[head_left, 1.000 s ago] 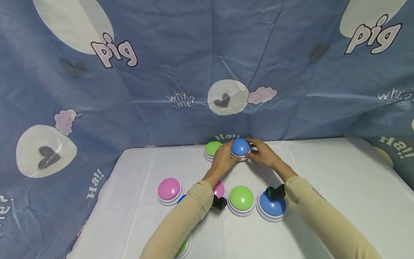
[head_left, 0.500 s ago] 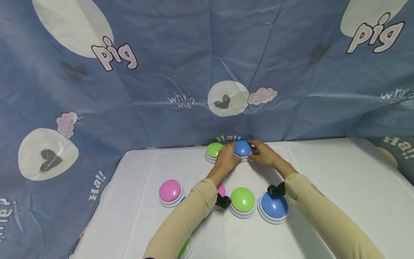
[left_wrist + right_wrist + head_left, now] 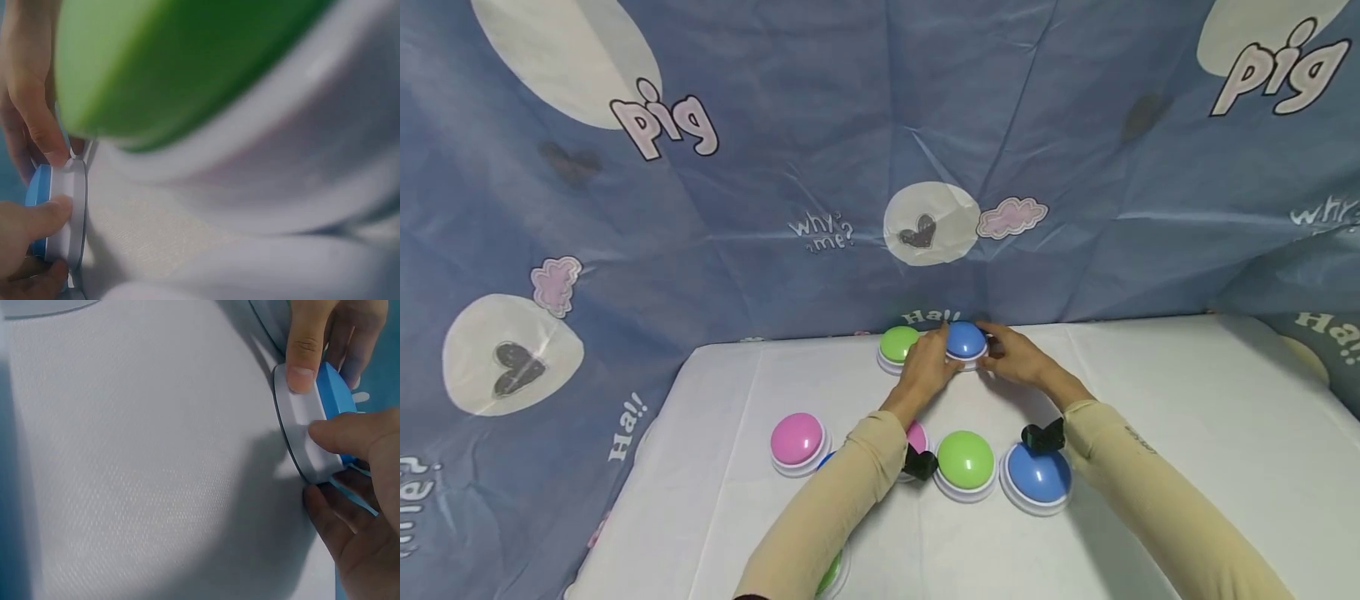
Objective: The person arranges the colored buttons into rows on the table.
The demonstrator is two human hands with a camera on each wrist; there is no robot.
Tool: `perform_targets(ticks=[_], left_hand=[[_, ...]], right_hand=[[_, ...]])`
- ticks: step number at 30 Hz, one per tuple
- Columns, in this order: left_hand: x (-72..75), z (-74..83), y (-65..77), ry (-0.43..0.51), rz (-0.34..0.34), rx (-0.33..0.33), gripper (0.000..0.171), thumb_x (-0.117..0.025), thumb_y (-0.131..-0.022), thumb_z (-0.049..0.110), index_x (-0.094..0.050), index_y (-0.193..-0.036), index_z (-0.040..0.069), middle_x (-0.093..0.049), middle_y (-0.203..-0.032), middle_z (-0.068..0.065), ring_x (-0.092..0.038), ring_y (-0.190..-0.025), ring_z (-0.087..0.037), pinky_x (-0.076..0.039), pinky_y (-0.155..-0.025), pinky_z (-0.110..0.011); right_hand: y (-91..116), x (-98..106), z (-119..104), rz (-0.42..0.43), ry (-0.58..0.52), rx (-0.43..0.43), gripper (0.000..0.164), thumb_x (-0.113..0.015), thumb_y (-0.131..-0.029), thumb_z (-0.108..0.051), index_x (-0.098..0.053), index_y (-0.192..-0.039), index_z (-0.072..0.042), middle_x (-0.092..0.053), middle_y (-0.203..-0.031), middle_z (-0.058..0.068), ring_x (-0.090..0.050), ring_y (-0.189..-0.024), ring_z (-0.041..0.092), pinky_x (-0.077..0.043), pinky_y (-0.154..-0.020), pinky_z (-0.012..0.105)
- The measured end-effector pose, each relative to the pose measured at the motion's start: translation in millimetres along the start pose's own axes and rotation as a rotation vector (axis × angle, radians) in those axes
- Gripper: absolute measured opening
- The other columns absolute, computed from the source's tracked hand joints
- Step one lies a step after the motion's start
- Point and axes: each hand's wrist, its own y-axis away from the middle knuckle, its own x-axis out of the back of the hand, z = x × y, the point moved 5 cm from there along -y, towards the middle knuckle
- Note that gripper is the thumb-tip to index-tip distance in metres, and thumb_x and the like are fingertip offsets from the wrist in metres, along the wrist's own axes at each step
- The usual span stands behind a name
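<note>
At the table's back edge stands a blue dome push button [image 3: 966,340] on a round white base. My left hand [image 3: 927,367] grips its left side, the thumb at the front of the base. From the right, my right hand [image 3: 1017,357] holds the same button. In the right wrist view, both thumbs press the white base [image 3: 294,419], and the base sits flat on the cloth. A green dome button [image 3: 898,343] stands just left of it, partly behind my left hand.
Nearer me lie a pink button [image 3: 796,439], a second pink one [image 3: 917,435] partly behind my left sleeve, a green button [image 3: 966,460] and a blue button [image 3: 1039,473] below the right wrist camera. Another green button [image 3: 830,575] is mostly hidden. A patterned blue cloth [image 3: 820,283] hangs behind.
The head view has shifted slightly. Both hands stay on the blue button, which has edged at most slightly right relative to the green one beside it.
</note>
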Motion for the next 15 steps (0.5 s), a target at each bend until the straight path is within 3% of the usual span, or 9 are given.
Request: perform_targets(ticks=[4, 10, 15], left_hand=[[-1.0, 3.6, 0.0, 0.006, -0.008, -0.010, 0.070, -0.076, -0.080, 0.026, -0.046, -0.136, -0.003, -0.062, -0.122, -0.018, -0.064, -0.107, -0.029, -0.052, -0.090, -0.037], [-0.3, -4.2, 2.0, -0.018, -0.020, 0.023, 0.069, -0.077, -0.079, 0.025, -0.047, -0.135, -0.002, -0.063, -0.122, -0.017, -0.063, -0.108, -0.028, -0.052, -0.092, -0.037], [-0.6, 1.4, -2.4, 0.018, -0.014, 0.000, 0.071, -0.077, -0.078, 0.024, -0.045, -0.136, -0.003, -0.062, -0.124, -0.018, -0.062, -0.110, -0.029, -0.051, -0.093, -0.038]], right_hand=[[2.6, 1.4, 3.0, 0.034, 0.019, 0.001, 0.063, -0.059, -0.085, 0.002, -0.032, -0.142, 0.006, -0.044, -0.134, 0.034, -0.052, -0.118, 0.045, -0.050, -0.094, 0.047], [-1.5, -7.7, 2.3, 0.037, 0.018, 0.059, 0.062, -0.059, -0.086, 0.000, -0.032, -0.142, 0.007, -0.044, -0.135, 0.033, -0.053, -0.116, 0.044, -0.050, -0.094, 0.046], [1.0, -3.3, 6.4, 0.066, 0.007, 0.026, 0.063, -0.058, -0.087, 0.001, -0.031, -0.143, 0.006, -0.041, -0.138, 0.032, -0.054, -0.116, 0.043, -0.050, -0.095, 0.045]])
